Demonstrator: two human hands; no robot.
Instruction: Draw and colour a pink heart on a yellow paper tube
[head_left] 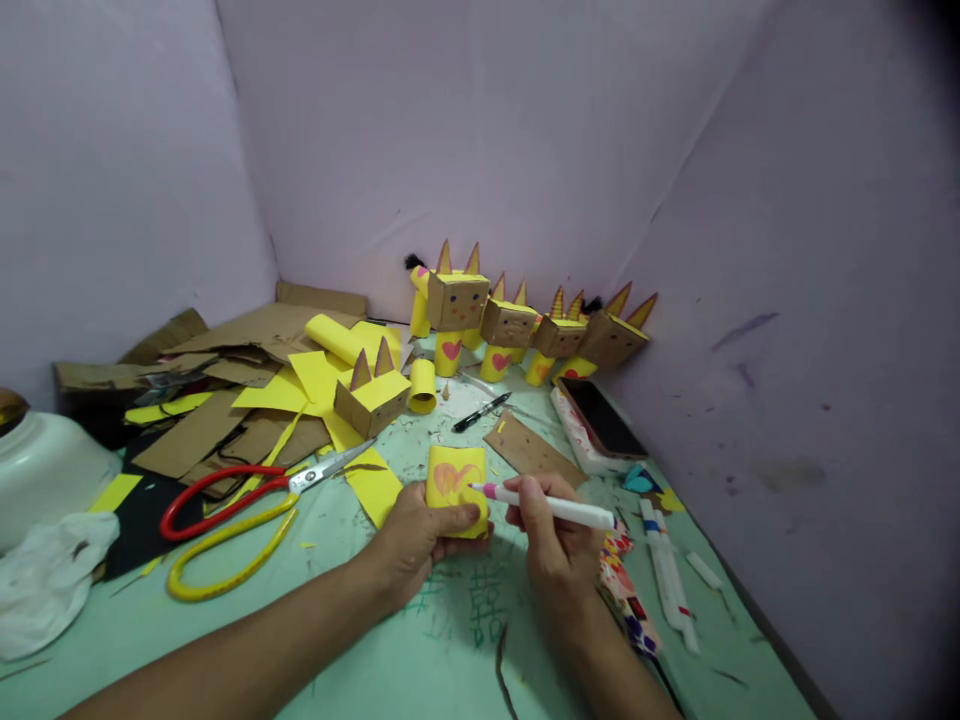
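My left hand (427, 525) holds a yellow paper piece (466, 462) with its thumb across the lower front. An orange-pink heart (450, 480) is drawn on the front, its right side only partly coloured. My right hand (553, 530) grips a white marker (574, 511) with a pink collar, its tip at the right side of the heart. Behind my left hand, a cardboard box head (373, 405) with two pointed ears rests on the table. Beside it stands a short yellow paper tube (422, 388).
Red-and-yellow scissors (292, 484) lie open at the left, before a heap of cardboard (247, 330). Several box-headed figures (459, 300) line the back wall. A black pen (481, 411), a phone (604, 415) and white markers (664, 565) lie further right.
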